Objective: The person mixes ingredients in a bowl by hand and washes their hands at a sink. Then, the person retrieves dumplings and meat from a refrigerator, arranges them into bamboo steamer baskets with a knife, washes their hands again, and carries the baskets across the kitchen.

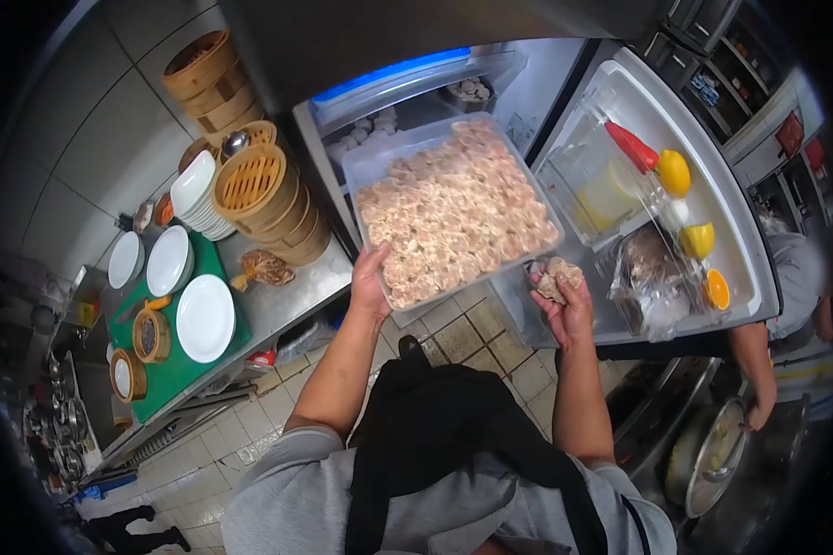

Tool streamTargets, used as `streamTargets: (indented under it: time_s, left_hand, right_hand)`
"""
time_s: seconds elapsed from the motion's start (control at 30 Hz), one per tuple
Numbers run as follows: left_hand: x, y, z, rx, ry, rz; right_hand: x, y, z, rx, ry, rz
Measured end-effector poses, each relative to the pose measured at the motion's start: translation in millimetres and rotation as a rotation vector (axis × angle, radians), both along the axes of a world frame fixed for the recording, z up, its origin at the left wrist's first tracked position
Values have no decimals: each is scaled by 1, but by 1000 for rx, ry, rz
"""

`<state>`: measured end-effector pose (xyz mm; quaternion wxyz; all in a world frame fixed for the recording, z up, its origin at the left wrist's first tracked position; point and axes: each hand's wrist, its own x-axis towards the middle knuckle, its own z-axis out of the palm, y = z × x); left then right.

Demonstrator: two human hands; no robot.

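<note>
A wide translucent plastic tub [384,153] is filled with pale pinkish, lumpy raw food [463,213], perhaps dumplings or minced meat; the exact kind is not clear. My left hand [370,285] grips its near left corner. The tub is tilted in front of the open fridge [551,83]. Beside the tub's near right corner, my right hand [571,319] is closed around a pale lumpy clump [557,279] that resembles the tub's contents. The fingers curl up around this clump, apart from the tub's rim.
The fridge door [759,268] stands open at right, holding a red pepper [631,146], lemons [673,173] and bagged food. Left, a steel counter [315,282] carries bamboo steamers [264,194] and white dishes [205,319]. A co-worker's arm [757,370] reaches a pot [713,458].
</note>
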<state>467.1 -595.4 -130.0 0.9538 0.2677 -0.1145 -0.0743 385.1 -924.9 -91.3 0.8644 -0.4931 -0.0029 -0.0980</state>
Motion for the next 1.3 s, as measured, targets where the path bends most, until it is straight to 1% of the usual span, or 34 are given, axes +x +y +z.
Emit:
streamTargets:
  time_s: [0.07, 0.13, 0.2, 0.23, 0.3, 0.37, 0.43, 0.47, 0.53, 0.57, 0.63, 0.67, 0.73, 0.77, 0.8, 0.87, 0.9, 0.93, 1.0, 1.03, 1.07, 1.13, 1.2, 1.27, 1.3]
  left_hand:
    - [-15, -6, 4, -49, -22, 78]
    - [-26, -11, 8, -70, -17, 76]
    - [-40, -15, 16, -69, -42, 166]
    - [-34, -19, 18, -81, -45, 164]
    - [-48, -25, 22, -86, -28, 202]
    - [-50, -23, 26, -78, -13, 235]
    - [-53, -20, 28, -59, 15, 212]
    - [-43, -24, 30, -55, 11, 234]
    - [-52, -25, 34, -104, 158, 228]
    - [-59, -31, 36, -105, 163, 231]
    - [-83, -46, 44, -230, 138, 232]
    - [-97, -56, 45, -228, 142, 238]
    - [-123, -76, 57, -134, 94, 248]
    - [-127, -80, 57, -99, 74, 330]
    - [-125, -80, 58, -96, 79, 320]
    - [-118, -76, 62, -121, 44, 383]
    - [-110, -68, 60, -174, 123, 354]
    - [-110, -65, 82, -180, 122, 345]
    - [-103, -54, 114, -262, 272, 393]
    - [-99, -52, 118, -277, 206, 382]
    - [-97, -50, 119, -271, 211, 369]
    - [-94, -46, 117, -285, 238, 335]
    - [-85, -51, 101, -280, 262, 333]
    - [-82, -49, 97, -288, 274, 329]
    - [-85, -47, 94, -263, 282, 343]
  right_hand:
    - [-26, 1, -3, 3, -17, 9]
    - [-39, 5, -2, 3, 21, 42]
    - [-48, 10, 2, -23, 37, 79]
    - [-30, 10, 4, -25, 32, 140]
    - [-28, 20, 10, -32, 42, 229]
    - [-16, 39, 19, -1, 60, 248]
    - [-11, 55, 32, 69, 124, 240]
    - [4, 51, 36, 71, 122, 263]
    - [3, 50, 37, 107, 162, 288]
    - [3, 48, 38, 107, 167, 291]
    - [3, 45, 38, 113, 137, 337]
    - [4, 43, 38, 116, 142, 342]
    - [2, 38, 54, 30, 105, 362]
    - [-5, 38, 57, 33, 108, 358]
    - [-9, 40, 58, 35, 101, 349]
    - [-19, 41, 60, 36, 77, 341]
    - [-28, 42, 63, 30, 72, 345]
    - [-38, 43, 77, 23, 70, 335]
    - [-52, 48, 86, -27, 155, 313]
    - [-57, 46, 75, -59, 197, 260]
    - [-64, 42, 61, -52, 201, 247]
    - [-85, 28, 24, -206, 362, 183]
    - [-103, -16, -59, -262, 377, 300]
    - [-151, -42, -101, -452, 536, 156]
    - [-181, -49, -113, -493, 666, 57]
